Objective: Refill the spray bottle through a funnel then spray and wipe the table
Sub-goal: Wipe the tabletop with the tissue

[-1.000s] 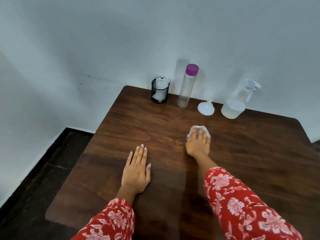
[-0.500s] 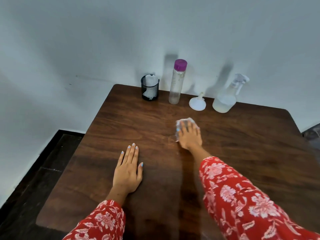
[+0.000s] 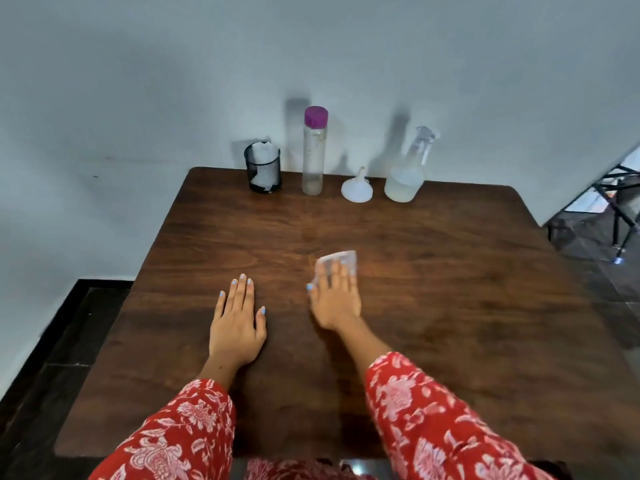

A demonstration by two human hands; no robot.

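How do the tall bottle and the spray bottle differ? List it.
The tall bottle is a slim straight cylinder; the spray bottle is squat and wide at the base. The tall bottle has a purple cap; the spray bottle has a clear trigger head. Both are clear and stand upright by the wall.

Black mesh cup (image 3: 263, 173) in upper centre of frame, at the counter's far edge, upright, white paper tucked inside. Pale grey wall (image 3: 173, 81) fills the top half. Dark tiled floor (image 3: 52, 358) at lower left, black skirting along the wall base. Right edge of frame: black metal frame legs (image 3: 620, 216), blurred, can't tell what they belong to.
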